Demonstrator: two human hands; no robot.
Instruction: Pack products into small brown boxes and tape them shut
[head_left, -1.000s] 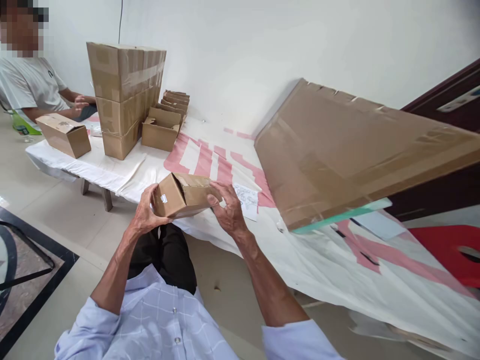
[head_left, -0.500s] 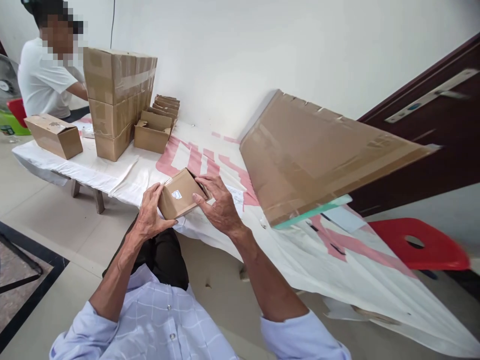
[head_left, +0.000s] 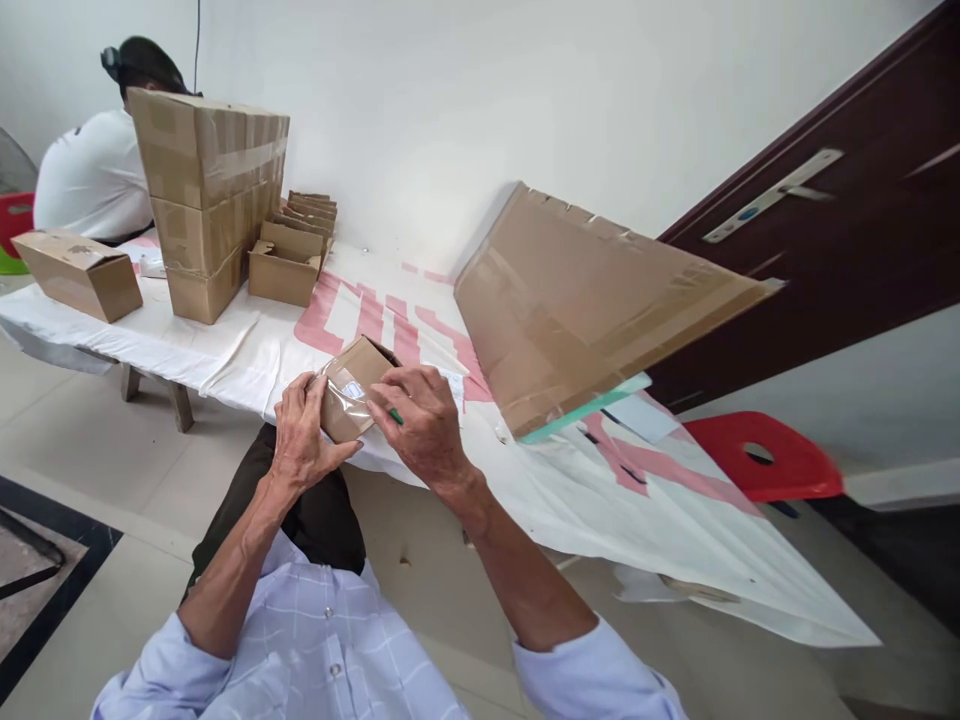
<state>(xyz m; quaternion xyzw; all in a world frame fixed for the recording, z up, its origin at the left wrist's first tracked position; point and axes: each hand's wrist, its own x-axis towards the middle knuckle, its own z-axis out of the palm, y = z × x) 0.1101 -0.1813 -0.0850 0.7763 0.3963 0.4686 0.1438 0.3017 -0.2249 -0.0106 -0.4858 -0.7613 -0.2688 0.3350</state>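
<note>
Left hand [head_left: 307,435] at eight o'clock on one small cardboard carton [head_left: 339,422], thumb below and fingers along its side, gripping it firmly! The right hand [head_left: 421,425], at between three and four, has its fingers bunched against the thumb, pinching one green object [head_left: 395,416]; only a tip shows, the rest lost behind the fingers. One sheet of clear film [head_left: 341,380] shines across the carton's face over one white label [head_left: 352,391], its print too small to read. The carton is tilted at the near edge of the cloth-covered table [head_left: 232,365]; whether it touches the cloth, the hands won't let us see.

Out at eleven o'clock, one open-topped carton [head_left: 283,272] fronts a row of others, overlapping too much to count. Between ten and eleven, a taped carton stack [head_left: 206,215], three tiers high, its depth hard to number. One lone carton [head_left: 79,275] sits between nine and ten, and behind it one person in white [head_left: 94,180], partly blocked by the stack. Between two and three, one big cardboard panel [head_left: 577,300] slants up; at three, one red stool [head_left: 765,455], legs mostly hidden.
</note>
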